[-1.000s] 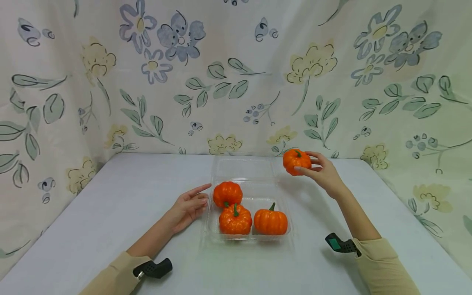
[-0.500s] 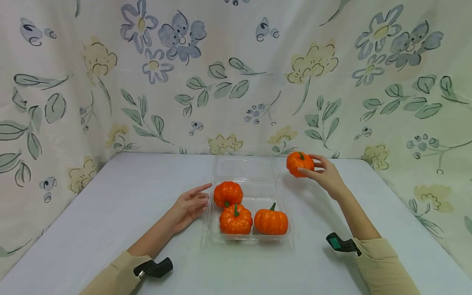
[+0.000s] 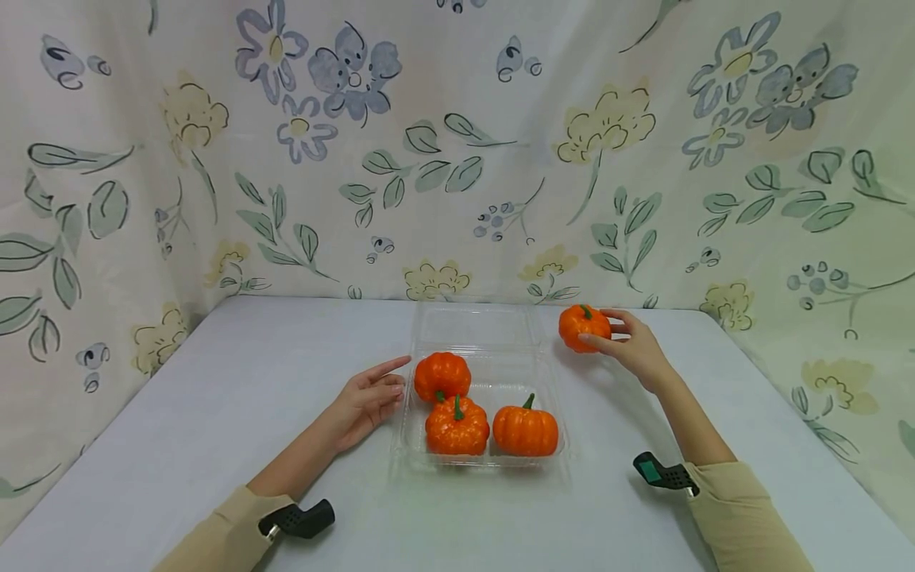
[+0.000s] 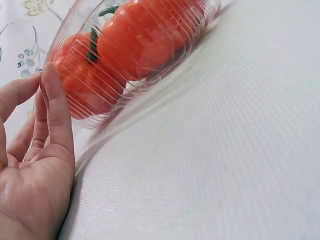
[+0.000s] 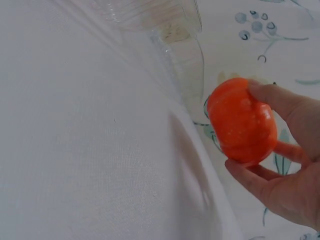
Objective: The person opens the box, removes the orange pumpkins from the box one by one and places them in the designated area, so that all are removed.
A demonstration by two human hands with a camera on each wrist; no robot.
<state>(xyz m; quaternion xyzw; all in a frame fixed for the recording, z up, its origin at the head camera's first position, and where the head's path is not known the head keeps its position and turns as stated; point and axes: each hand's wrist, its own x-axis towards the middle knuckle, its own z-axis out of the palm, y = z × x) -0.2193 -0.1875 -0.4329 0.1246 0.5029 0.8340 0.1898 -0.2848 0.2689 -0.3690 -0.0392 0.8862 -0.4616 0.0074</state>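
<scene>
While we look on, the held pumpkin (image 3: pixel 581 324) hangs in the air, gripped from its right side

As we see it from the head view, this held pumpkin is orange, ribbed and glossy, green stem upward. It is clear of the white table (image 3: pixel 250 373), toward the back, to the right of the clear container (image 3: pixel 507 377). The right hand (image 3: pixel 636 349) has it firmly enclosed between thumb and fingers; the right wrist view shows digits on opposite faces, slightly blurred.

Container: see-through plastic, opened, its lid (image 3: pixel 473 326) laid back toward the table's far edge. We count three more pumpkins inside, all orange and green-stemmed. Back-left pumpkin (image 3: pixel 442 375): stem pointing toward us. Front-left pumpkin (image 3: pixel 457 433): directly in front of that one, stem up; they look to be in contact, though the overlap keeps us from being sure. Front-right pumpkin (image 3: pixel 525 433): just beside the front-left one, stem leaning a little to the right.

Left hand (image 3: pixel 364 409): at the container's left side, relaxed, index finger extended, gripping nothing that we can make out. From the left wrist we see its fingertips at the ridged plastic wall; whether they press, we cannot tell.

Farther out: a tan left sleeve (image 3: pixel 225 528) and right sleeve (image 3: pixel 747 512), each with a black device at the cuff. Behind it all, a pale curtain (image 3: pixel 429 79) printed with blue and yellow flowers and green leaves.
</scene>
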